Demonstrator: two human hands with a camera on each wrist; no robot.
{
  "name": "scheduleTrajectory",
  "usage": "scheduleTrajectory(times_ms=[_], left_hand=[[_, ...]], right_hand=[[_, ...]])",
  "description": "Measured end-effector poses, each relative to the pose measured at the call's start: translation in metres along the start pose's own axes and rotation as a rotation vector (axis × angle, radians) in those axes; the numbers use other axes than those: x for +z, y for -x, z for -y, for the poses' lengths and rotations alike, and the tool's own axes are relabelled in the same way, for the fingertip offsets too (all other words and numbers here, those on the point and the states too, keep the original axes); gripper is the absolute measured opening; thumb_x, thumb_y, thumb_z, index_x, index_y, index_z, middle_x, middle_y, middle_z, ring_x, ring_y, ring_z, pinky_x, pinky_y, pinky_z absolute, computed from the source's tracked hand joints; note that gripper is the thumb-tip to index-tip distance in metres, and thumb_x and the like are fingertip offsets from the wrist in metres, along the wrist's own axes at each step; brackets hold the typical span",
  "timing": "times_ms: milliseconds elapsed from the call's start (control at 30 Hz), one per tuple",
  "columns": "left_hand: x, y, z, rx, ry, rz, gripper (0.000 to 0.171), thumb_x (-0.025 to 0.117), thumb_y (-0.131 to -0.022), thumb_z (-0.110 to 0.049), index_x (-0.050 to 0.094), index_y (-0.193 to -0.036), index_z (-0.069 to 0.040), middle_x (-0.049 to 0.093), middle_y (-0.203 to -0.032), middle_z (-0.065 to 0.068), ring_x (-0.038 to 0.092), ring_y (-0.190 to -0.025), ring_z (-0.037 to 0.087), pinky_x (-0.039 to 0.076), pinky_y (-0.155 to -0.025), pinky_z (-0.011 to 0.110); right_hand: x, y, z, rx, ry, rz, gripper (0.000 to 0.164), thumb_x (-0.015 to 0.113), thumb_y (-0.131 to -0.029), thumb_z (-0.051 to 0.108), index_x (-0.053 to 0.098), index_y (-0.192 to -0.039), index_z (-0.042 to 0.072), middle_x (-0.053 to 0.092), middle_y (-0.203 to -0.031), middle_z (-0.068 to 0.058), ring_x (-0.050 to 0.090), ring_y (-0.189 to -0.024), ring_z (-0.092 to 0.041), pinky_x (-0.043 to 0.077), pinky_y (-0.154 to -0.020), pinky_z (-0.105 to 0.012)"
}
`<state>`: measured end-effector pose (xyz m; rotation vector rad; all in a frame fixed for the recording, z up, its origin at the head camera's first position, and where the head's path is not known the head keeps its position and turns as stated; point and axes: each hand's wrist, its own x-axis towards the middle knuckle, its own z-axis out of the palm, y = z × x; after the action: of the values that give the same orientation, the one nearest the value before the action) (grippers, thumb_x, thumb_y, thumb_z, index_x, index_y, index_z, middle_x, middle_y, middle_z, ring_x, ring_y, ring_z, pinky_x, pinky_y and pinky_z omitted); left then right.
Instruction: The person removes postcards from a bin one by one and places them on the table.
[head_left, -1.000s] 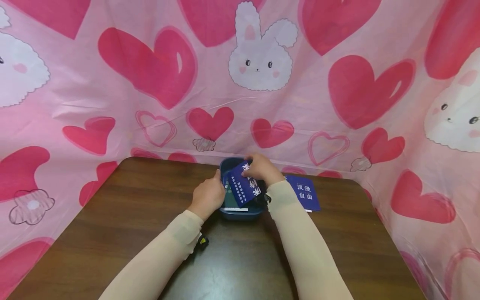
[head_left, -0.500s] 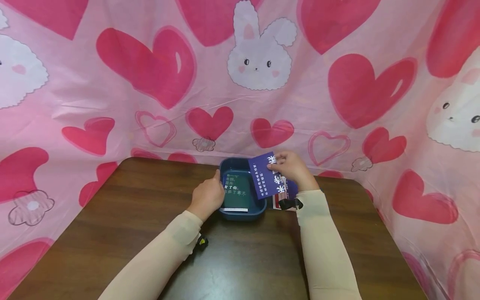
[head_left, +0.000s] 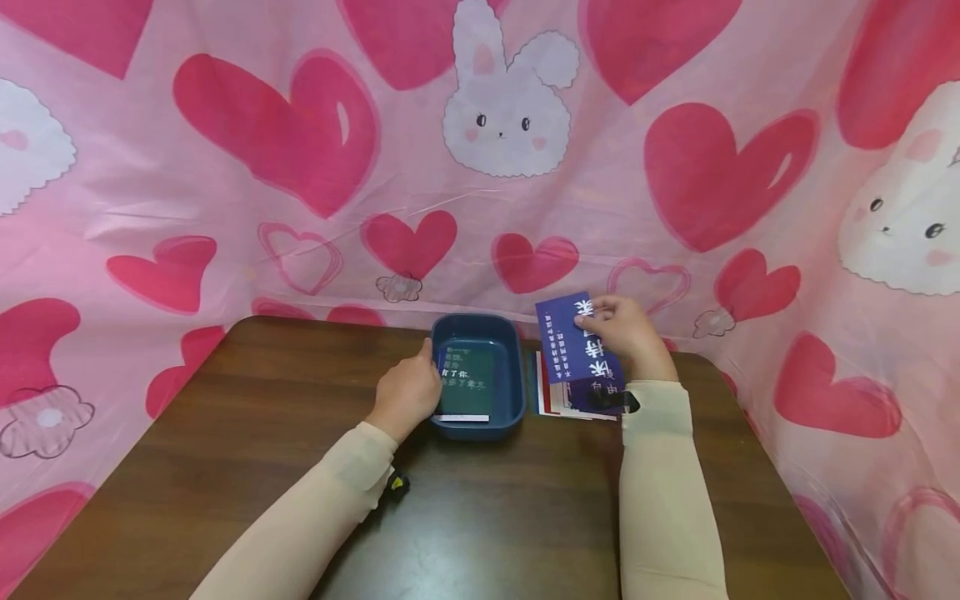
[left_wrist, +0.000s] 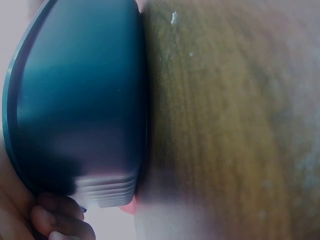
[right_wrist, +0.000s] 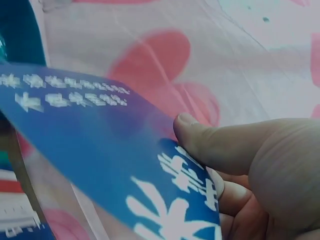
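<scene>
My right hand pinches a blue card with white Chinese characters by its right edge. The thumb lies on the printed face, and the other fingers are behind. Below the card, and partly covered by it, is a pile of cards on the table. A dark blue plastic bin stands to the left, holding a green card with white writing and a white strip along its near edge. My left hand grips the bin's left side, thumb at the rim and fingers curled by its outer wall.
The brown wooden table reaches back to a pink cloth printed with hearts and rabbits, which encloses it at the back and sides. The bin stands near the back edge.
My right hand has carried the blue card from over the bin rightward to above the pile, uncovering the green card inside. The left hand stays at the bin.
</scene>
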<state>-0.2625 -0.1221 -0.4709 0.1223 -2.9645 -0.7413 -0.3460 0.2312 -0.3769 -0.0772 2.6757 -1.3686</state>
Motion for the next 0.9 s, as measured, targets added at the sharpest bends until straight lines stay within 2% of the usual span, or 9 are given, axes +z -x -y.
scheduleTrajectory(times_ms=[167,267,333,400,467,567,700,900], left_hand=[[-0.001,0.0,0.003,-0.003,0.001,0.007,0.065,0.05,-0.118,-0.03,0.037,-0.178,-0.008,0.079,-0.092,0.014,0.067,-0.07,0.029,0.06,-0.062,0.044],[-0.001,0.0,0.003,-0.002,0.0,0.003,0.065,0.05,-0.118,-0.03,0.037,-0.178,-0.008,0.083,-0.103,0.017,0.068,-0.073,0.029,0.063,-0.066,0.047],[-0.001,0.0,0.002,-0.001,0.002,0.0,0.065,0.049,-0.118,-0.031,0.038,-0.177,-0.007,0.084,-0.11,0.019,0.069,-0.075,0.03,0.064,-0.069,0.049],[0.0,0.0,0.001,-0.001,0.004,-0.001,0.065,0.049,-0.118,-0.03,0.038,-0.177,-0.007,0.084,-0.112,0.019,0.07,-0.076,0.03,0.065,-0.07,0.049],[0.0,0.0,0.001,-0.001,0.004,0.0,0.065,0.05,-0.118,-0.03,0.038,-0.177,-0.007,0.084,-0.109,0.019,0.07,-0.075,0.03,0.065,-0.07,0.049],[0.001,0.0,0.0,0.002,0.0,-0.001,0.065,0.05,-0.118,-0.03,0.038,-0.177,-0.007,0.082,-0.102,0.017,0.069,-0.074,0.03,0.064,-0.07,0.049],[0.001,-0.001,0.0,-0.001,0.006,0.004,0.065,0.05,-0.118,-0.03,0.038,-0.177,-0.007,0.081,-0.095,0.014,0.068,-0.072,0.029,0.063,-0.067,0.047],[0.001,-0.002,0.0,-0.007,0.009,0.001,0.064,0.049,-0.118,-0.031,0.038,-0.177,-0.008,0.081,-0.096,0.015,0.068,-0.072,0.029,0.062,-0.066,0.046]], right_hand=[[-0.008,-0.001,-0.011,0.013,0.011,-0.035,0.06,0.076,-0.111,0.03,0.058,-0.159,-0.001,0.072,-0.14,-0.03,0.079,-0.086,-0.019,0.07,-0.077,-0.036],[-0.015,-0.001,-0.024,0.011,0.064,-0.046,0.059,0.072,-0.112,0.032,0.057,-0.158,-0.003,0.07,-0.146,-0.032,0.077,-0.104,-0.027,0.069,-0.094,-0.043],[-0.022,0.0,-0.035,0.031,0.086,-0.045,0.061,0.07,-0.113,0.032,0.055,-0.159,-0.005,0.066,-0.151,-0.033,0.071,-0.119,-0.036,0.064,-0.108,-0.053],[-0.029,0.0,-0.047,0.065,0.083,-0.035,0.063,0.068,-0.114,0.032,0.051,-0.161,-0.006,0.061,-0.153,-0.033,0.064,-0.127,-0.041,0.059,-0.115,-0.058],[-0.035,-0.001,-0.059,0.099,0.075,-0.034,0.064,0.068,-0.114,0.031,0.049,-0.162,-0.007,0.06,-0.151,-0.033,0.062,-0.127,-0.041,0.059,-0.113,-0.056],[-0.04,-0.005,-0.077,0.151,0.066,-0.022,0.063,0.069,-0.114,0.031,0.05,-0.162,-0.006,0.064,-0.142,-0.032,0.069,-0.116,-0.038,0.065,-0.099,-0.047],[-0.042,-0.011,-0.094,0.197,0.092,0.01,0.062,0.071,-0.113,0.032,0.053,-0.16,-0.005,0.07,-0.134,-0.028,0.073,-0.107,-0.031,0.066,-0.088,-0.037],[-0.038,-0.014,-0.106,0.212,0.04,0.054,0.057,0.072,-0.113,0.029,0.056,-0.156,-0.005,0.075,-0.126,-0.024,0.078,-0.1,-0.026,0.07,-0.087,-0.039]])
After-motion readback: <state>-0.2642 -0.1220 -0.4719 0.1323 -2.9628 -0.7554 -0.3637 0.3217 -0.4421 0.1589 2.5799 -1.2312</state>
